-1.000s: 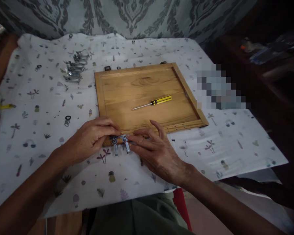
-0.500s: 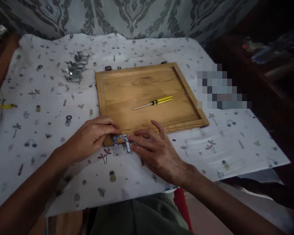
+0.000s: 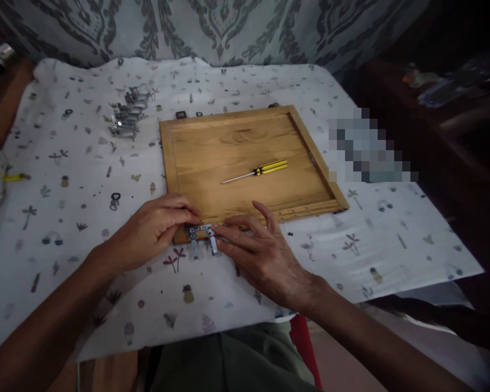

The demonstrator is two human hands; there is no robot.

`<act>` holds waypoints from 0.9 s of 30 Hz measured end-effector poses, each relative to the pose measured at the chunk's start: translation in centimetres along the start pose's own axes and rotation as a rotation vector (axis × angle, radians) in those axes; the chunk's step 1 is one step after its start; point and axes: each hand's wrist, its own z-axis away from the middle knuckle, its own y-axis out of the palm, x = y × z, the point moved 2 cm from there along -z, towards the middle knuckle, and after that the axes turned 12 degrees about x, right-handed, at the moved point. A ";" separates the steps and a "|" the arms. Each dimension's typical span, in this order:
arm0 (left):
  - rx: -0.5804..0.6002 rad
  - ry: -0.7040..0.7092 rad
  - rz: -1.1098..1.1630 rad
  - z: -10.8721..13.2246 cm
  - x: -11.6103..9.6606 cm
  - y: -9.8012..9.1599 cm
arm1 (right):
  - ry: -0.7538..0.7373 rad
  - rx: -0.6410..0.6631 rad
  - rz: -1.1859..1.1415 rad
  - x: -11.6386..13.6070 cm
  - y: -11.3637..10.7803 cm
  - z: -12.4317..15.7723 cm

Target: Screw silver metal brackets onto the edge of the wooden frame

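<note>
Two hands on one metal bracket [image 3: 202, 234] at the lower-left corner of the wooden panel [image 3: 245, 147]: left hand [image 3: 155, 228] pinches it, right hand [image 3: 265, 256] presses flat-fingered. Uneven pressure could skew it.

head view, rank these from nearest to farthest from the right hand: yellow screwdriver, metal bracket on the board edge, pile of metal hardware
1. metal bracket: on the near edge of the wooden board, touching the right hand.
2. yellow screwdriver: lying on the board, beyond the hand.
3. pile of metal hardware: on the cloth, far to the left of the board.
</note>
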 end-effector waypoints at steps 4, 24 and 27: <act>0.009 0.013 -0.013 -0.1 0.0 -0.1 | 0.015 -0.001 -0.016 0.0 0.1 0.0; -0.020 0.048 0.006 -0.1 0.0 0.3 | 0.012 -0.019 0.007 0.1 0.1 0.0; -0.014 0.056 0.005 -0.1 0.0 0.3 | 0.017 -0.020 0.009 0.2 0.1 -0.1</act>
